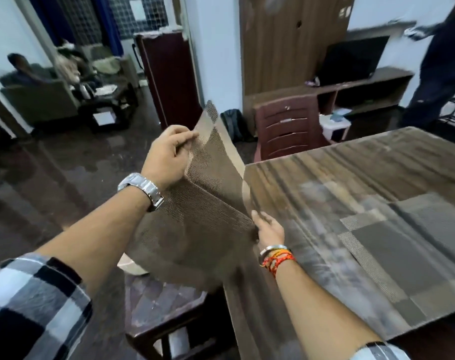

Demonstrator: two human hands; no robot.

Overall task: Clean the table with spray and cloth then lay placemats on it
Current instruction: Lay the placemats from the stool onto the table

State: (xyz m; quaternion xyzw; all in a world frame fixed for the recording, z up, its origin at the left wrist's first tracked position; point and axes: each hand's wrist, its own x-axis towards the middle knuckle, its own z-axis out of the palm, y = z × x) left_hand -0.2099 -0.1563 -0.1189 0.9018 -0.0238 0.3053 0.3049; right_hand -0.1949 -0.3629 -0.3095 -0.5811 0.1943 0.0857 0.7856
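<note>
A brown woven placemat hangs bent in the air just off the left edge of the wooden table. My left hand pinches its upper edge, thumb and fingers closed on the weave. My right hand grips its lower right corner, close to the table's edge. A second placemat, grey and brown in a block pattern, lies flat on the right part of the table. No spray bottle or cloth shows in this view.
A wooden chair stands below the held mat, at the table's left side. A maroon plastic chair sits at the far end. A person walks at the far right. A dark fridge and sofa stand beyond.
</note>
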